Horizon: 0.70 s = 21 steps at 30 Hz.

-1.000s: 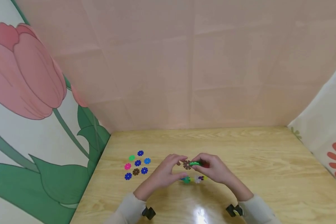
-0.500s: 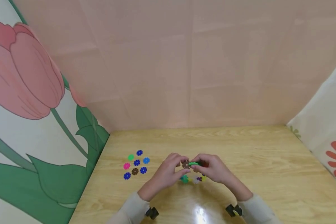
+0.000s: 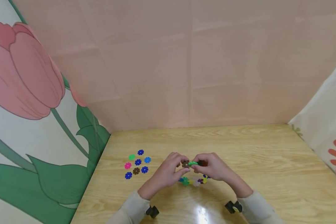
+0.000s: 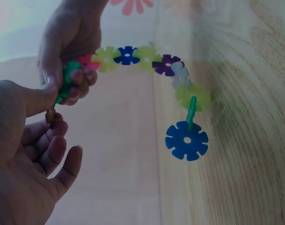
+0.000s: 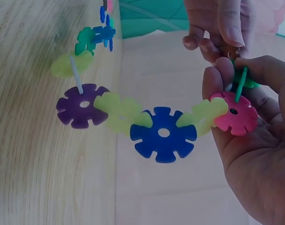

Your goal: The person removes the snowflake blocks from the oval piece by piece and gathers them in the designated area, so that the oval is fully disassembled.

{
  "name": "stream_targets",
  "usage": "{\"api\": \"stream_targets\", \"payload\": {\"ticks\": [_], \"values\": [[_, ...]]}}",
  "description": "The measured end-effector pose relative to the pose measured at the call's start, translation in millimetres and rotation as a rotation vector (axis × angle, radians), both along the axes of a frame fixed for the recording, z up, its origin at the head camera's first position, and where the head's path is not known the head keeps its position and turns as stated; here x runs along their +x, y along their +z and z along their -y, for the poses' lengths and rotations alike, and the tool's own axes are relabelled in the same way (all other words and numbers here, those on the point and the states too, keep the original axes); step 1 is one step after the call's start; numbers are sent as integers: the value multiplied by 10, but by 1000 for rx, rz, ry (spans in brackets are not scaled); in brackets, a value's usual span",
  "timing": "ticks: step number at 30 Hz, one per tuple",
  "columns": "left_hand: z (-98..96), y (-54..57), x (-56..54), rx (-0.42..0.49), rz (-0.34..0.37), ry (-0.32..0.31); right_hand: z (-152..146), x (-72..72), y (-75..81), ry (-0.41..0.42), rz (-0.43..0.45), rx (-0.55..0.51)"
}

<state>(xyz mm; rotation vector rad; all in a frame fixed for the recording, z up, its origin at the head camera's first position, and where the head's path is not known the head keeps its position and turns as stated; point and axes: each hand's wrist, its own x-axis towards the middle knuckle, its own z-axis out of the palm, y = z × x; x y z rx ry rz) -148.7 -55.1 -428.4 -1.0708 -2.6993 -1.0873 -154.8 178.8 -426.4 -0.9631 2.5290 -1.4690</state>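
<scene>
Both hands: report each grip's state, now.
Left grip: closed, pinching a brown disc.
Right grip: closed, holding a green disc.

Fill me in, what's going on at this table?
A person's left hand pinches a brown disc at the edge of a green disc held in the right hand. That green one is slotted to a pink disc, part of a chain of coloured notched discs running from the right hand. The fingers hide whether the brown piece is slotted in. Eight loose discs lie on the table, off to the left.
</scene>
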Motion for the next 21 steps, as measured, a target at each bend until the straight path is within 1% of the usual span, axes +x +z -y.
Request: {"api": "stream_targets", "payload": {"ticks": [7, 10, 13, 18, 21], "values": [[-1, 1, 20, -39, -36, -10, -7, 16, 34, -10, -2, 33], [-5, 8, 25, -46, -41, -20, -9, 16, 28, -16, -4, 24], [-9, 14, 27, -49, -47, -35, -16, 13, 18, -5, -13, 7], [-13, 19, 25, -53, -32, -55, -30, 10, 12, 17, -15, -6], [-16, 26, 21, -48, -17, -36, -27, 3, 16, 2, -31, 4]]}}
